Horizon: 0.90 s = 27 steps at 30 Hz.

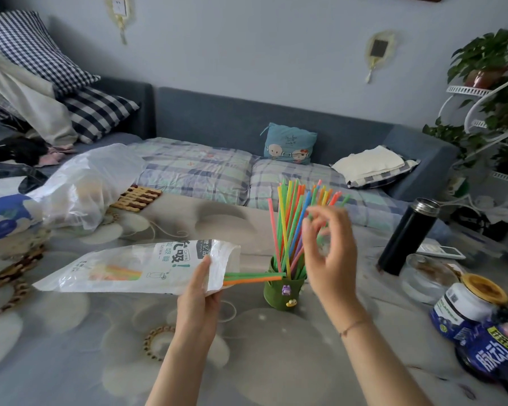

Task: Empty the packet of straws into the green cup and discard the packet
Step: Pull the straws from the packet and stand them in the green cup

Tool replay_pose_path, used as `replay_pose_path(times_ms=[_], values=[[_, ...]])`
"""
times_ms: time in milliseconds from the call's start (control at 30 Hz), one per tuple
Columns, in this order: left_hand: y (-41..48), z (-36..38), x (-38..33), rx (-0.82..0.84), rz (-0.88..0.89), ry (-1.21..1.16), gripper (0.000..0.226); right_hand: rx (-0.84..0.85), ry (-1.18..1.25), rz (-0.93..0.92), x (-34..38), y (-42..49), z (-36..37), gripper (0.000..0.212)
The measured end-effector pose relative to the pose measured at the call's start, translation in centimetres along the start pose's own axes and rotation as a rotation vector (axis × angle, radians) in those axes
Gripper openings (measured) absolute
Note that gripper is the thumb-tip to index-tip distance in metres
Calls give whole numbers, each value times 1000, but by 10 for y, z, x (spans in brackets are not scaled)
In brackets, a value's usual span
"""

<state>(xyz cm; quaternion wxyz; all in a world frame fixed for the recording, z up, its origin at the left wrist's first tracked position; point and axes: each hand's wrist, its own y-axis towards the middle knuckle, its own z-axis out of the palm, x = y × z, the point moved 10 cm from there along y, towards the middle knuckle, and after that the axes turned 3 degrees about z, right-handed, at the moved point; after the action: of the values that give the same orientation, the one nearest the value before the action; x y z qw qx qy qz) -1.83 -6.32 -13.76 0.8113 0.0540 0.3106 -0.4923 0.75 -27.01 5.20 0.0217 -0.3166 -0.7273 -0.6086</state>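
Observation:
A white plastic straw packet (129, 268) lies level above the table, its open mouth toward the right. My left hand (201, 291) grips it near that mouth. A few green and orange straws (252, 278) poke out of the mouth toward the green cup (280, 291). The cup stands upright on the table and holds several coloured straws (291, 224) fanned upward. My right hand (330, 247) hovers blurred just right of the standing straws, fingers spread and curled, with nothing clearly held.
A black thermos (408, 235) stands right of the cup, beside a glass jar (425, 276) and blue bottles (481, 332) at the right edge. A clear plastic bag (91, 183) and woven coasters (137, 197) lie at the left. A sofa (247, 171) runs behind the table.

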Motion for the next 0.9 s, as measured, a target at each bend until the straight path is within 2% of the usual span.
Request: replay_pose_path(times_ms=[167,267,367,433,500,567,633,733,800,900], values=[[-3,-2,1,-30,10,32,37,358,-15,477,-28,-74,61,30],[-5,-1,1,-32,11,36,27,400,291,757,-46,-97,78,17],[-5,-2,-2,-43,19,12,29,279,525,892,-59,-98,69,16],[-6,-4,-4,-61,25,-3,33,61,620,966,-74,-94,45,18],[-6,-7,-5,-76,29,-19,28,-124,749,1047,-88,-97,31,18],[-6,-9,-4,-94,22,-15,20,-104,831,1090,-88,-99,38,12],[-7,-7,0,-92,11,1,19,70,838,1109,-76,-102,60,11],[-8,-1,6,-60,14,39,18,316,660,1049,-55,-105,83,18],[-9,3,9,-39,21,61,18,311,611,987,-50,-98,81,24],[-7,3,10,-38,15,58,20,147,625,907,-57,-70,53,35]])
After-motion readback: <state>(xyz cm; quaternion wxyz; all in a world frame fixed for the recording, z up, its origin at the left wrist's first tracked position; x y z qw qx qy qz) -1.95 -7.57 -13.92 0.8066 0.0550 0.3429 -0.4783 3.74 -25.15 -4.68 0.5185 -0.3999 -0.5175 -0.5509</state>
